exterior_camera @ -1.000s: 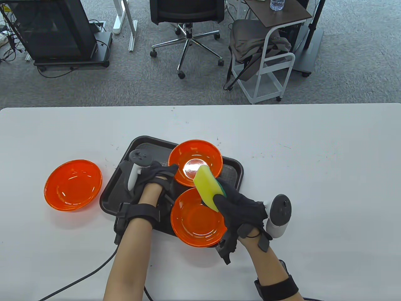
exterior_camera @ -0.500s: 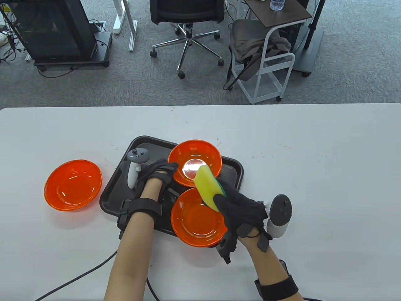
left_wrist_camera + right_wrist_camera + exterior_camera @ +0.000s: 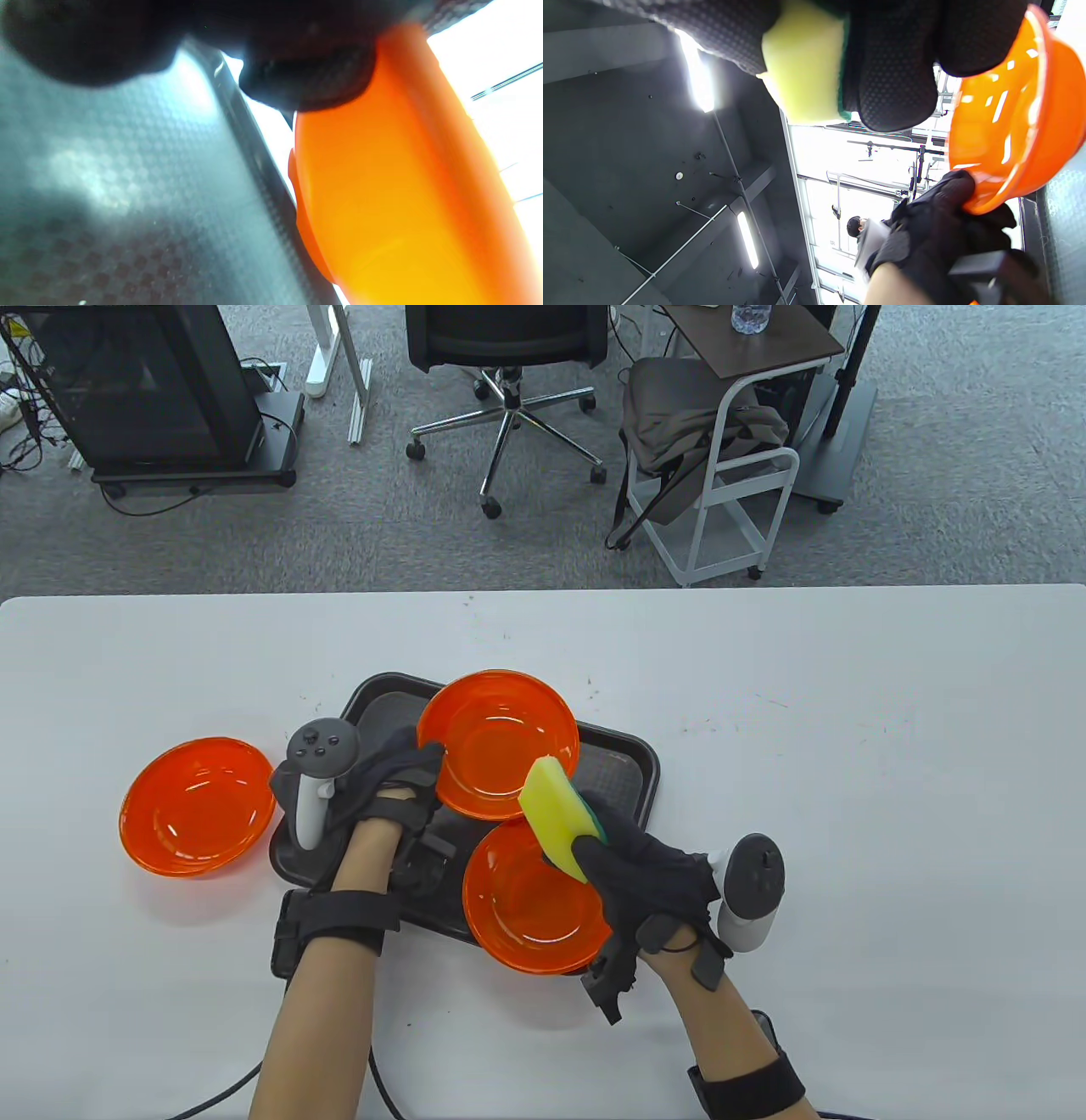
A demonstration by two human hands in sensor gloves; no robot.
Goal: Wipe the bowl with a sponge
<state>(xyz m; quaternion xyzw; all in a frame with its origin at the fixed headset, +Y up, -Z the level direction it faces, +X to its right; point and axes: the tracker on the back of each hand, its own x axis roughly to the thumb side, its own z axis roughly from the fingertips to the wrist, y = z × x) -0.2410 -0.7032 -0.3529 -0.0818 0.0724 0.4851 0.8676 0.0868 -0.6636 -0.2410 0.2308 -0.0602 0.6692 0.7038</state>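
My left hand (image 3: 399, 785) grips the near-left rim of an orange bowl (image 3: 496, 742) and holds it lifted and tilted above the dark tray (image 3: 628, 772). The left wrist view shows the bowl's underside (image 3: 398, 190) with my fingers (image 3: 305, 84) on its rim. My right hand (image 3: 632, 865) holds a yellow and green sponge (image 3: 553, 814) just right of the bowl, over a second orange bowl (image 3: 530, 903) on the tray's near edge. In the right wrist view the sponge (image 3: 801, 67) sits between my fingers, with the lifted bowl (image 3: 1014, 118) close by.
A third orange bowl (image 3: 197, 806) sits on the white table (image 3: 848, 780) left of the tray. Beyond the table's far edge stand an office chair (image 3: 509, 356), a white cart (image 3: 730, 475) and a black stand (image 3: 153, 390).
My left hand has lifted the far bowl off the tray and moved it left and toward the far side, tilting it. My right hand with the sponge has barely shifted.
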